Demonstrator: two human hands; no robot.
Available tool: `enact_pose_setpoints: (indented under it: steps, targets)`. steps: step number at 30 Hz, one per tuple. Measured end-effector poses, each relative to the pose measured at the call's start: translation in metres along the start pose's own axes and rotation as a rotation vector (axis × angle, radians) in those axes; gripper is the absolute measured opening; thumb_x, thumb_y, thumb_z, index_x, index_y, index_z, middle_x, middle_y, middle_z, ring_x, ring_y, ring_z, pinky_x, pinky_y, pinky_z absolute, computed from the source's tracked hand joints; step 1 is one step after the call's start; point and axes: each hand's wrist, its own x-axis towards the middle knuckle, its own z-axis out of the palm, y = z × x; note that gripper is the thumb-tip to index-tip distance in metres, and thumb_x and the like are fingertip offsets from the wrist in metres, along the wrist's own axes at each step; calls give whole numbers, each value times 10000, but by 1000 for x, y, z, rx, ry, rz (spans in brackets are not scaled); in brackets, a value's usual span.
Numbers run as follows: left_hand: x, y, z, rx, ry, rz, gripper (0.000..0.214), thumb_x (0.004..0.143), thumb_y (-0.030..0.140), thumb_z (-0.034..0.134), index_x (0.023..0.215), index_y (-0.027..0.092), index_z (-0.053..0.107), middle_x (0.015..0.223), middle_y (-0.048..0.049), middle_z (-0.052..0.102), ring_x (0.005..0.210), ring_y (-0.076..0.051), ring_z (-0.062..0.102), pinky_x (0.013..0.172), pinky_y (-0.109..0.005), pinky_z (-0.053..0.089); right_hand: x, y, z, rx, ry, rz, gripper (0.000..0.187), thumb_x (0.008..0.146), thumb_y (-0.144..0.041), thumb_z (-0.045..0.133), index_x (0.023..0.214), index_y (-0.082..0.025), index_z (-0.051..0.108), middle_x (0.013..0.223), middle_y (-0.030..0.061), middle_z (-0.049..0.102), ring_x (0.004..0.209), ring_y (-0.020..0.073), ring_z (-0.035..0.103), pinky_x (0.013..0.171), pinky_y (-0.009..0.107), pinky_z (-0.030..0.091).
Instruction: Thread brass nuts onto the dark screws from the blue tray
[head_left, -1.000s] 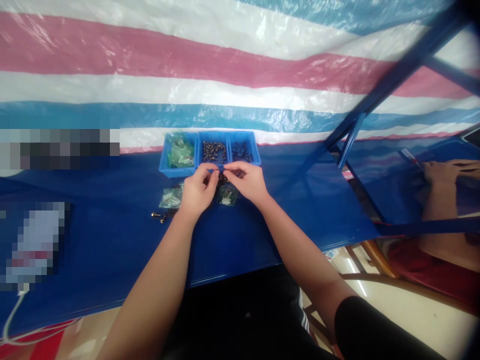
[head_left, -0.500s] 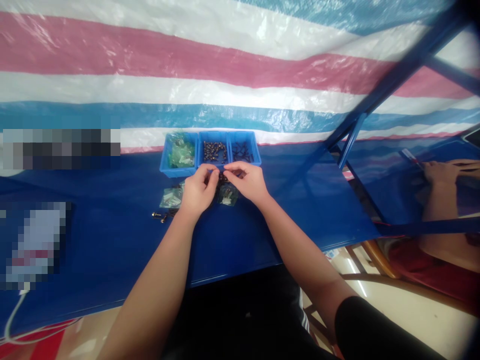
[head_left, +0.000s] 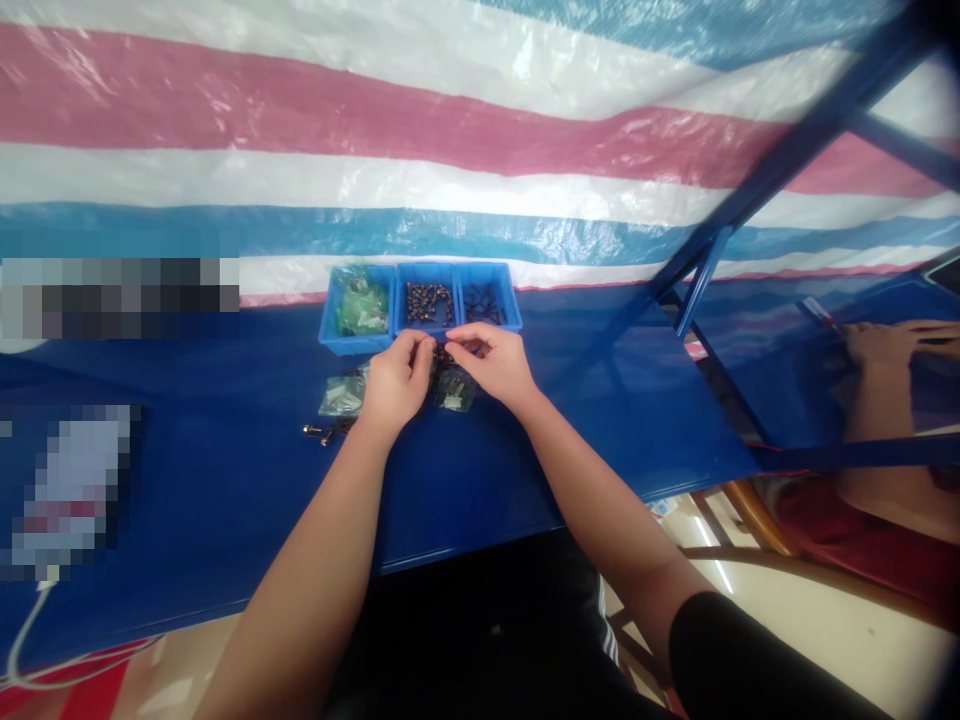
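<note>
Head view, left hand (head_left: 396,382) and right hand (head_left: 496,366), fingers (head_left: 418,348) pinched on small dark parts (head_left: 444,357), near blue tray (head_left: 352,345)

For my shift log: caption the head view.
Left hand and right hand meet over small dark parts before three blue bins on a blue table.

blue bins (head_left: 350,345) ahead, bare tabletop (head_left: 600,400) right

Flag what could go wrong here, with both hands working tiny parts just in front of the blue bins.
1. The left hand and right hand work fingertips close together over small dark parts; one could slip and drop among the bags below, hard to spot.
2. Loose bolts lie bare on the table beside the left wrist; a forearm sweep might roll them away.
</note>
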Motion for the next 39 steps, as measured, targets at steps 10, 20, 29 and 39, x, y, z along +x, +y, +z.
enact_pose_setpoints:
  steps: [10,20,29,39]
  targets:
    - [0,2,1,-83,-14,-8,332,1006,469,474,1072,200,655,639,16,624,563,-132,593,617,-252,457,1,-2,-1,0,12,-16,176,833,-325,713,960,-216,770,954,31,791,792,155,737,787,291,620]
    - [0,-1,2,-30,12,1,291,983,435,510,1111,216,652,618,27,589,519,-116,523,582,-246,413,1,-2,-3,-9,9,-2,194,844,-327,707,996,-220,765,989,41,789,835,165,747,804,301,620]
    - [0,1,1,-12,27,6,312,982,454,516,1091,206,670,629,24,601,547,-121,548,614,-247,433,1,-2,-2,-20,17,-11,178,838,-315,712,982,-230,772,971,26,793,824,165,747,808,306,625]
    - [0,3,1,-27,28,4,300,960,448,554,1086,211,688,621,36,579,516,-100,490,593,-236,413,1,-2,-2,-18,17,-6,187,835,-324,711,982,-226,771,972,27,794,825,163,748,803,296,623]
